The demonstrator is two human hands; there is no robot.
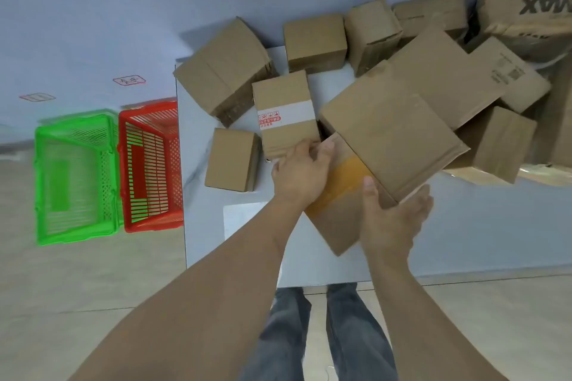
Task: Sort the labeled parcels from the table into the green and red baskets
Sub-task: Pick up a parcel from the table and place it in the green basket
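Note:
A cardboard parcel with yellow tape (337,195) lies near the table's front, partly under a large flat box (390,133). My left hand (301,170) grips its far left edge. My right hand (391,219) holds its right side, thumb on top. Just beyond my left hand lies a parcel with a white and red label band (286,113). A small plain box (232,159) sits to the left. The green basket (74,176) and the red basket (151,164) stand on the floor left of the table, both with nothing inside.
Several more cardboard boxes are heaped across the back and right of the grey table (464,226), one printed with black letters (532,6). A white sheet (244,219) lies near the front edge. My legs stand below the table edge.

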